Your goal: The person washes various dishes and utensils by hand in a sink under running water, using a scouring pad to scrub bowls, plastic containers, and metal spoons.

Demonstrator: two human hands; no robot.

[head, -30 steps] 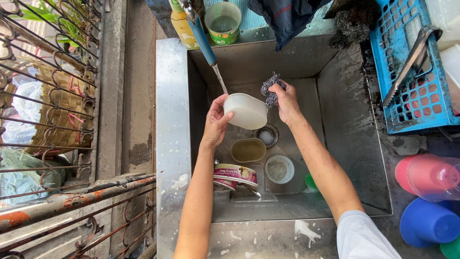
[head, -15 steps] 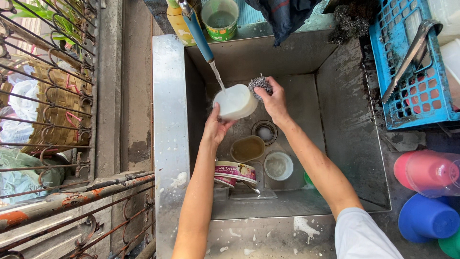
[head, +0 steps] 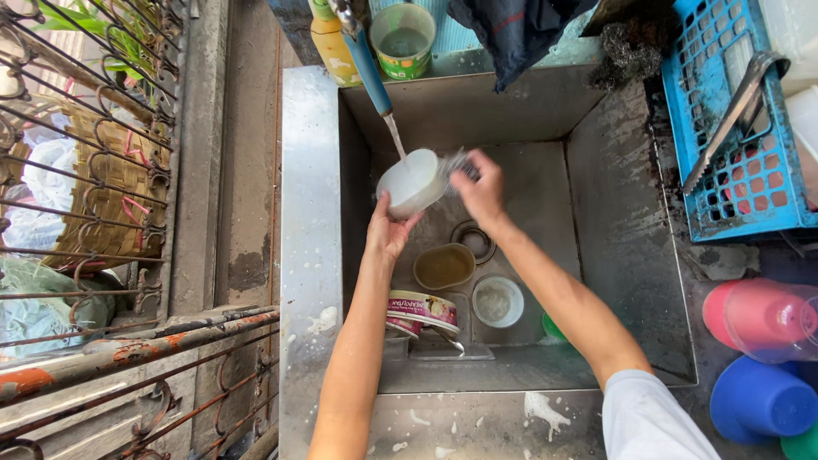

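Note:
My left hand (head: 390, 227) holds a white plastic container (head: 411, 182) from below, under the stream of water from the blue tap (head: 366, 58). My right hand (head: 482, 192) grips a steel wool scrubber (head: 454, 163) pressed against the container's right side; the scrubber is blurred. Both hands are over the back of the steel sink (head: 613, 247).
In the sink lie a beige tub (head: 443, 266), a round white tub (head: 498, 301), a printed tub (head: 423, 308) and the drain (head: 474, 237). A yellow bottle (head: 332, 47) and green cup (head: 404, 38) stand behind. A blue basket (head: 733, 145) and coloured cups (head: 758, 341) are at right.
The container moved left under the water stream and tilted. My right hand with the scrubber followed it and now rubs against its side.

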